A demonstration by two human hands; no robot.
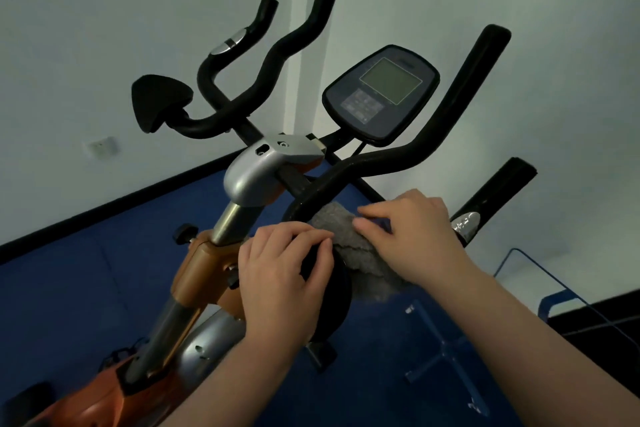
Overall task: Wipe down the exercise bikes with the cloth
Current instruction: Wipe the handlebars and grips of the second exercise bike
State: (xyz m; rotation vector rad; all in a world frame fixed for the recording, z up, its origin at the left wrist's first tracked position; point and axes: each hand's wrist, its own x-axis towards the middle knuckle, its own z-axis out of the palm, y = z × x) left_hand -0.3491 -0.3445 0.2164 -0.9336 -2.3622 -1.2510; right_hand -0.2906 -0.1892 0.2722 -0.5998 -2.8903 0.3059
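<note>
Cloth (356, 246), grey and rumpled, lies draped over the black handlebar (408, 156) of the exercise bike (214, 253), between both hands; right hand (412, 236) pinches it with curled fingers pressed on top; left hand (280, 274) curls round a black padded part just beside it; console (381, 94) stands above the right hand.

A wall socket (101, 146) sits low on the white wall (104, 10); a blue metal frame (446, 354) stands on the blue floor (69, 288).
</note>
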